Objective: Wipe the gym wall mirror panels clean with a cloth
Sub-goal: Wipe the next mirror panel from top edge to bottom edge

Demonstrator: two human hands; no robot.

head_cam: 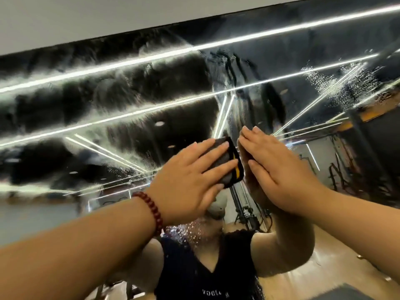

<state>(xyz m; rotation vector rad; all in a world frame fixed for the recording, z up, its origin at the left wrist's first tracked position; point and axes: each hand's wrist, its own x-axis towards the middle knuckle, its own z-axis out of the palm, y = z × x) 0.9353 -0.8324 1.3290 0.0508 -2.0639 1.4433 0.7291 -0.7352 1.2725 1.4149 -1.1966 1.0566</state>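
Pressing flat, the left hand point(190, 172) holds a dark cloth point(229, 163) against the mirror point(108, 100) with straight, spread fingers, high up near its top edge. Just beside the cloth's right edge, the right hand point(279, 167) lies open-palmed on the glass, holding nothing. Streaky film stretches away left of the cloth and droplets lie to the upper right, so the left hand seems better placed to sweep leftward; no containers show.

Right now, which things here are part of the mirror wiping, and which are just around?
In the job: cloth, left hand, right hand, mirror, spray droplets.
Just around: bead bracelet, reflected gym equipment.
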